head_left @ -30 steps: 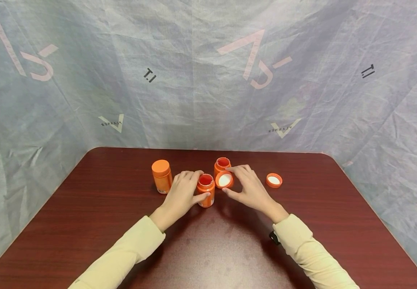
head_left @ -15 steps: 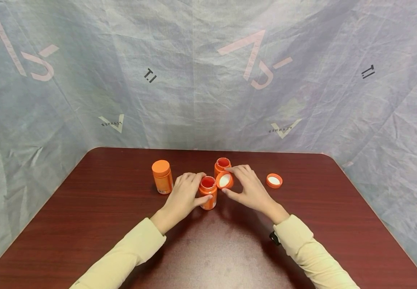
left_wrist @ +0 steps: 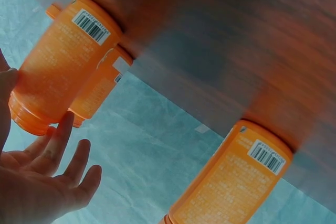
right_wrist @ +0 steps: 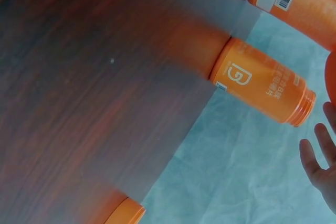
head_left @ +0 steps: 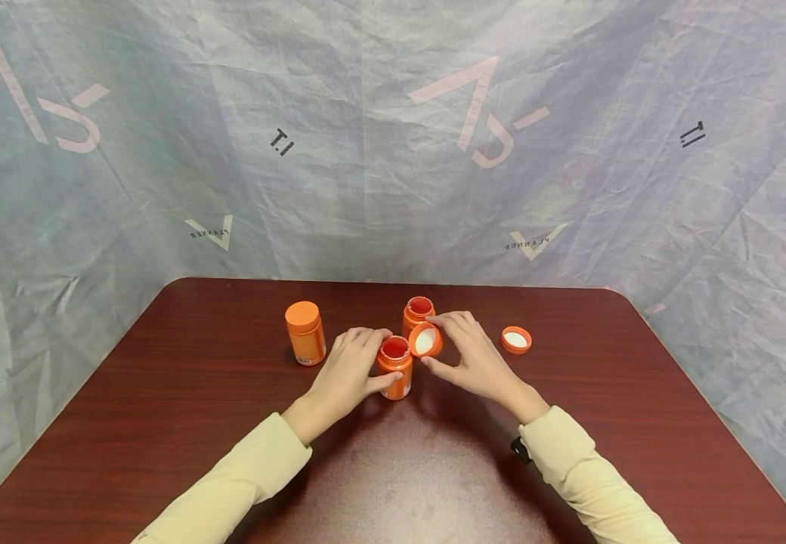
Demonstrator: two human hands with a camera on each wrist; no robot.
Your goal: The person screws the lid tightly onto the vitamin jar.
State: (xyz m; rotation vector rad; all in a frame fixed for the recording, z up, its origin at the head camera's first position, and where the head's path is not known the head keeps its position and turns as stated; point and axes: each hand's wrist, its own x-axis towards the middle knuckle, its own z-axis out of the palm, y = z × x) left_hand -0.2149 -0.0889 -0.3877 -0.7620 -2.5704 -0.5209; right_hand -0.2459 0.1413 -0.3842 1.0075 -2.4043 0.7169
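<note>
My left hand [head_left: 341, 375] grips an uncapped orange bottle [head_left: 396, 387] near its neck, thumb on the near side and fingers behind. The bottle stands upright with its red-rimmed mouth facing up. Between thumb and fingertips, my right hand [head_left: 475, 359] pinches an orange lid [head_left: 425, 340], its white inner liner turned toward me. The lid is close beside the held bottle's mouth. Behind the lid stands a second uncapped bottle [head_left: 419, 307], partly hidden. In the left wrist view, the held bottle [left_wrist: 63, 66] shows a barcode label, and several fingers of the left hand [left_wrist: 50, 177] are spread.
A capped orange bottle [head_left: 306, 336] stands left of my left hand. Another orange lid [head_left: 516, 340] lies on the table to the right, liner up. The dark red wooden table [head_left: 162, 423] ends at a grey printed cloth backdrop [head_left: 338, 196].
The left hand has shifted the uncapped bottle slightly right and nearer to me. The lid in the right hand has moved a little right and tilted; the other bottles and loose lid stay put.
</note>
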